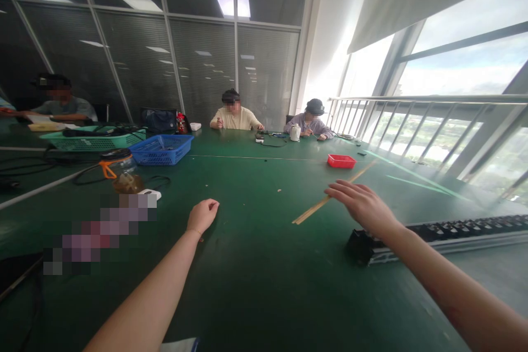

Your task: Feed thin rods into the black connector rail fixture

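My left hand (203, 214) is curled in a loose fist, holding nothing I can see. My right hand (363, 203) hovers flat and wide over the wooden stick (330, 197) on the green surface (256, 264). A careless sweep could knock it toward the red tray (341, 161).

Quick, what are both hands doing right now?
Left hand: curled in a loose fist on the green table, nothing visibly held.
Right hand: open, fingers spread, hovering by the long thin wooden strip, holding nothing.
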The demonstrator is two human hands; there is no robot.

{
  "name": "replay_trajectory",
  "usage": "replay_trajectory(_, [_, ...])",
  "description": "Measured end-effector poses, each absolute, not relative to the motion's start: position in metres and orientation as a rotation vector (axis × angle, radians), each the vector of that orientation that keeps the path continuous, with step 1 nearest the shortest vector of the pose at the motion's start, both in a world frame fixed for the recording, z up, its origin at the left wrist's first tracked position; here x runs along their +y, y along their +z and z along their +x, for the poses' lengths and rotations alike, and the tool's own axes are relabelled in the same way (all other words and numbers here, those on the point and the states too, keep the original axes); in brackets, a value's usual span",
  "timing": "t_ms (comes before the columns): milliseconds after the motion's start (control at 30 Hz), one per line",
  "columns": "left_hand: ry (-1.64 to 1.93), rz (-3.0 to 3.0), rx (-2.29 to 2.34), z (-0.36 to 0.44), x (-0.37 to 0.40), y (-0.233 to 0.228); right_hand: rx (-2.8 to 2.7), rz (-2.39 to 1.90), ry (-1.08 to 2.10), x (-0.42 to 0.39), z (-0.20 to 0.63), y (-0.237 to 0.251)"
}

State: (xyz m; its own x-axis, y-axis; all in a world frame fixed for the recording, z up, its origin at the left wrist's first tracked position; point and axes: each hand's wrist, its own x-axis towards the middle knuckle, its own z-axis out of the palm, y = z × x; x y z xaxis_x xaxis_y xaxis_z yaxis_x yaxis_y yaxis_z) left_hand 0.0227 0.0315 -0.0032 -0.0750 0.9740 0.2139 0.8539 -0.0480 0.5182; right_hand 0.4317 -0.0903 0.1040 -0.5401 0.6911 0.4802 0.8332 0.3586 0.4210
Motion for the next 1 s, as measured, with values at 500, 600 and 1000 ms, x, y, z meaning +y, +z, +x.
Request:
replay_trajectory(500, [0.773,1.954,2.025,0.026,0.026,0.003,-2.173,-1.864,-0.765,-0.156,0.587,0.027])
replay_trajectory(600, [0.775,1.952,2.013,0.026,0.026,0.004,-2.178,-1.806,-0.821,-0.154,0.590,0.023])
replay_trajectory(1000, [0.787,1.959,1.997,0.025,0.028,0.000,-2.100,-1.756,-0.852,-0.160,0.597,0.001])
